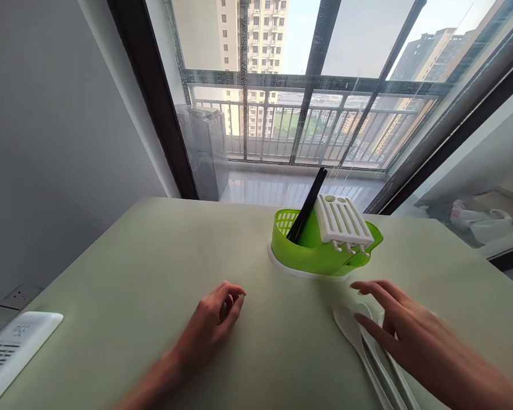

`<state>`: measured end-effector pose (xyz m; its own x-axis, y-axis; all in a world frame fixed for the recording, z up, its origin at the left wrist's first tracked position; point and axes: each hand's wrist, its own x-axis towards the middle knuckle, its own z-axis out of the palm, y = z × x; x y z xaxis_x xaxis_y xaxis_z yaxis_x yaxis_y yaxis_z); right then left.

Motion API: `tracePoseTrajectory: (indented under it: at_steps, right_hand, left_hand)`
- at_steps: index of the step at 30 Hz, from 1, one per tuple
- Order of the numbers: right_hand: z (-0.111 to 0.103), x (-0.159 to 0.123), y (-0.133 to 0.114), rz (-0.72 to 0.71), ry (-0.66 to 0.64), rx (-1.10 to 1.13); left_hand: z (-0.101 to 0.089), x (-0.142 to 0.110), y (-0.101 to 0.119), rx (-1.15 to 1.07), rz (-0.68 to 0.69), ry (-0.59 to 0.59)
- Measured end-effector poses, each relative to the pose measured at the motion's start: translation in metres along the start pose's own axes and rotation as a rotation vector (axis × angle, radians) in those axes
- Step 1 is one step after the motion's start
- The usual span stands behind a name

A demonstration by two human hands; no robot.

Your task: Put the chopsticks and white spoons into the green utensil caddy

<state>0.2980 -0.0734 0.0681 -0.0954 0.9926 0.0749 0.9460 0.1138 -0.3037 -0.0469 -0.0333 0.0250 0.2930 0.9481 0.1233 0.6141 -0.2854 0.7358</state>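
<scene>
My left hand point(211, 319) rests on the pale green table with its fingers curled in and the thumb near the fingertips; nothing shows in it. Over white long-handled spoons point(365, 356) at the lower right, my right hand point(393, 319) hovers with thumb and fingers apart. Whether it touches them I cannot tell, since it hides part of them. Behind both hands stands a green utensil holder point(303, 256) on a white base. Black chopsticks point(310, 205) lean in its left compartment. A white slotted rack with small hooks point(344, 219) sits across its right part.
The pale green table point(154, 273) reaches to a glass sliding door point(282, 85) at the back. At the left edge lies a white device with printed labels point(19, 353), below a wall socket point(21, 296). Beyond the right-hand glass are white bags point(487, 225).
</scene>
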Motion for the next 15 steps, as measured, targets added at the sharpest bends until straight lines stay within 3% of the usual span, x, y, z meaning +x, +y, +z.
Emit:
tracePoseTrajectory:
  at_steps: [3,8,15]
  right_hand:
    - [0.020,-0.009,0.010,0.026,-0.098,-0.005]
    - [0.044,-0.017,0.007,0.101,-0.148,-0.041]
    - [0.044,-0.022,-0.019,0.124,-0.138,-0.052]
  left_hand:
    - [0.001,0.000,-0.003,0.006,0.014,-0.004]
    - [0.004,-0.001,-0.008,-0.003,0.033,-0.023]
    - [0.006,-0.003,-0.011,-0.022,0.035,-0.043]
